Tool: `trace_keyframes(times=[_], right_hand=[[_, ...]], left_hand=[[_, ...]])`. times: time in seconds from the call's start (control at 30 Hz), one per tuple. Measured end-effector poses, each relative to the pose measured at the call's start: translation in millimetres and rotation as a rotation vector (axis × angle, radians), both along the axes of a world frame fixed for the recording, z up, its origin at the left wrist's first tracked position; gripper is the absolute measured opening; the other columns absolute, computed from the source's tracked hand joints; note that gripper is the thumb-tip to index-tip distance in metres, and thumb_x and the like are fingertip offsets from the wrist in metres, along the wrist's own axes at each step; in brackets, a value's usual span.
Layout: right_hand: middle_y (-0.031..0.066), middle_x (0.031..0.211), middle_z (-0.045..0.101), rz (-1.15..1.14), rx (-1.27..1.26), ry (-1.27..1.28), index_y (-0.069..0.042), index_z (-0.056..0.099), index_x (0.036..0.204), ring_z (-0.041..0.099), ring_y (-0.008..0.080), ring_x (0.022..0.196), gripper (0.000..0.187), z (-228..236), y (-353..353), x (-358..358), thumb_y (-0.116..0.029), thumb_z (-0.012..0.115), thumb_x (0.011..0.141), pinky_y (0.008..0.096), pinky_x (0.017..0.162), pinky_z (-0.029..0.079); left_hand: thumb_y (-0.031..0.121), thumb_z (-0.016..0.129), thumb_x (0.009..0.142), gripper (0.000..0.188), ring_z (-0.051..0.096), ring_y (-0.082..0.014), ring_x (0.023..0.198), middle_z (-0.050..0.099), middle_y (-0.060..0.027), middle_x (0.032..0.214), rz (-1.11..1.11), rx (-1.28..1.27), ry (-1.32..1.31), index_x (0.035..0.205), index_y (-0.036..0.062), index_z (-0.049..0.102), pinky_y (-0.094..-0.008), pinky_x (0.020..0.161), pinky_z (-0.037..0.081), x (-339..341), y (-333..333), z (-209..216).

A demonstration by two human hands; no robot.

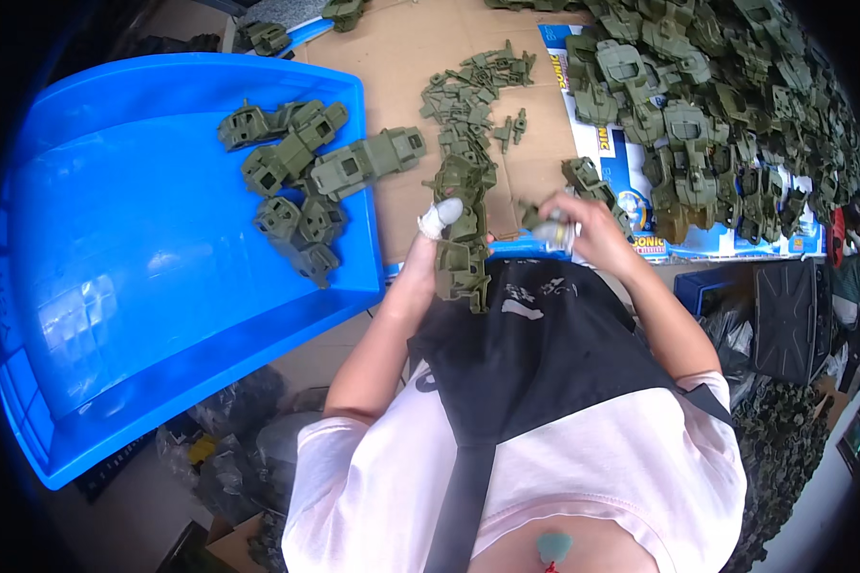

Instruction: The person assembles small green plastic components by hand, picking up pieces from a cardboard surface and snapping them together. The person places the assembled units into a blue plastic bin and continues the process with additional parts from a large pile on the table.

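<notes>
My left hand (422, 256), with a white wrap on its thumb, grips a dark green plastic toy vehicle body (463, 272) in front of my apron. To its right, my right hand (594, 229) is closed around a small pale, silvery object (554, 233), smeared by motion. A small green piece (529, 212) shows at its fingertips; whether it is held too I cannot tell. Just beyond my left hand lies a heap of small green plastic parts (465, 115) on the cardboard (385, 76).
A large blue plastic tray (186, 310) stands at the left, with several assembled green vehicle bodies (291, 158) at its right side. One vehicle body (368, 162) lies across its rim. Many more bodies (688, 124) are piled at the far right on printed blue-and-white card.
</notes>
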State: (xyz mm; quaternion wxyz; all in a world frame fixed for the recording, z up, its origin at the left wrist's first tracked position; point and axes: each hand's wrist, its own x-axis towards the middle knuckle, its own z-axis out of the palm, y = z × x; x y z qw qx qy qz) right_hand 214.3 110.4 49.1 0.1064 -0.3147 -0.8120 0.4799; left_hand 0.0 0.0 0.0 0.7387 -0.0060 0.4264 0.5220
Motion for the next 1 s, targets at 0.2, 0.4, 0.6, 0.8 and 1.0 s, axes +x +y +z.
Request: trace_keyframes(times=[0.2,0.4,0.6,0.8,1.0], right_hand=[[0.0137,0.093,0.059,0.316,0.094,-0.05,-0.007,0.059,0.093,0.058,0.0321,0.082,0.029,21.3,-47.3,-0.6,0.003,0.055,0.066,0.0419,0.07,0.047],[0.0166,0.087,0.061,0.388,0.094,-0.194,-0.005,0.06,0.091,0.059,0.0328,0.08,0.033,24.9,-56.3,-10.8,0.008,0.051,0.062,0.0424,0.068,0.047],[0.0156,0.085,0.061,0.361,0.051,-0.094,-0.003,0.059,0.091,0.059,0.0342,0.081,0.038,11.1,-58.4,-14.3,0.01,0.05,0.057,0.0414,0.071,0.047],[0.0166,0.082,0.061,0.39,0.001,-0.088,-0.003,0.058,0.091,0.059,0.034,0.08,0.035,-2.4,-61.7,-14.6,0.009,0.05,0.059,0.0416,0.07,0.047],[0.0178,0.091,0.06,0.471,0.088,-0.222,-0.005,0.057,0.099,0.058,0.0351,0.083,0.037,2.9,-61.0,-16.9,0.003,0.052,0.063,0.0404,0.071,0.047]], left_hand=[[0.025,0.061,0.08,0.032,0.06,-0.0153,0.073,0.058,-0.0037,0.087,-0.104,-0.106,-0.028,0.107,0.0093,0.052,-0.0301,0.062,0.052,22.6,10.8,17.4],[0.027,0.058,0.083,0.027,0.061,-0.0166,0.073,0.06,-0.0049,0.087,-0.179,0.009,-0.072,0.102,0.0101,0.055,-0.0323,0.063,0.053,26.7,9.3,-1.8],[0.026,0.057,0.084,0.025,0.061,-0.0152,0.07,0.06,-0.0048,0.084,-0.132,-0.105,0.034,0.101,0.0083,0.055,-0.0313,0.06,0.053,26.9,4.7,0.4],[0.026,0.056,0.085,0.024,0.06,-0.0128,0.07,0.06,-0.0025,0.083,-0.108,-0.055,0.114,0.101,0.0088,0.055,-0.0281,0.058,0.052,31.7,-0.9,-12.4],[0.03,0.055,0.085,0.028,0.061,-0.0152,0.072,0.06,-0.0042,0.083,-0.113,-0.036,0.291,0.103,0.0088,0.054,-0.0287,0.063,0.052,40.6,5.6,0.2]])
